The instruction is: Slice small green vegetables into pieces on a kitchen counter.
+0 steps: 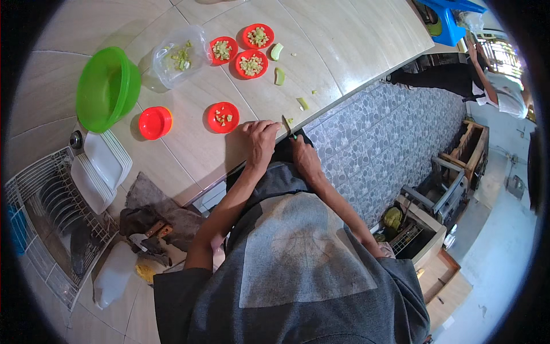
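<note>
At the counter's edge my right hand (305, 158) grips a small knife (288, 125) by its green handle, the blade lying over the tiled top. Just left of the blade, my left hand (261, 136) rests on the counter with bent fingers; whether they pinch a piece is not clear. A small green piece (290, 121) lies by the blade. Beyond the hands are pale green vegetable pieces (279, 76). A red dish (223, 117) with a few diced bits is left of my left hand. Farther back, several red dishes (252, 64) hold more dice, beside a plastic bag (180, 58) with green scraps.
At the left stand a green basin (124, 90), stacked red dishes (154, 123), white trays (96, 178) and a wire dish rack (64, 232). Knives with wooden handles (160, 229) lie by a grey cloth (150, 193). Another person (494, 88) stands at the far right.
</note>
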The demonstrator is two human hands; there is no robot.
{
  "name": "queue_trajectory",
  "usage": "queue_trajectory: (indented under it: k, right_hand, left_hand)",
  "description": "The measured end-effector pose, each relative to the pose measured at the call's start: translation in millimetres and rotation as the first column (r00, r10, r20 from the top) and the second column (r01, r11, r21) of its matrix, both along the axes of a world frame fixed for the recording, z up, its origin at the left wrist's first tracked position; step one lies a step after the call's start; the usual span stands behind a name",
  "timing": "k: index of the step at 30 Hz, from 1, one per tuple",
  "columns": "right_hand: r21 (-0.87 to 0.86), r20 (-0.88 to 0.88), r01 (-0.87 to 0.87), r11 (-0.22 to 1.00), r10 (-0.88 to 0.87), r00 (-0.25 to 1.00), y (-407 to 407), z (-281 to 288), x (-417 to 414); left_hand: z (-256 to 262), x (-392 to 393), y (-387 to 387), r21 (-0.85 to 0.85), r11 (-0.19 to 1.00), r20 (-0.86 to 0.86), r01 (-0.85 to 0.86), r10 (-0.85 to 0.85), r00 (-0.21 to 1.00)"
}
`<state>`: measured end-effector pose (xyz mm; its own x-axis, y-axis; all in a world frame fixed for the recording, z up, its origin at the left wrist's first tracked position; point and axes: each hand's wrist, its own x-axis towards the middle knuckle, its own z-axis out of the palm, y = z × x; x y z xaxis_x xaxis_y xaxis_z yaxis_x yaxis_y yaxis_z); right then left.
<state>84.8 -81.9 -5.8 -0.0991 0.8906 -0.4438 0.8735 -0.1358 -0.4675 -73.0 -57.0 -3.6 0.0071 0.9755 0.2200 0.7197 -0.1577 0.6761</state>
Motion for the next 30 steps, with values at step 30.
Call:
queue_trajectory:
  k: [30]
  right_hand:
    - [-0.006, -0.011, 0.009, 1.0, -0.009, 1.0, -2, 0, -3]
  left_hand:
    - [-4, 1, -2, -0.045, 0.997, 0.19, -0.056, 0.064, 0.98]
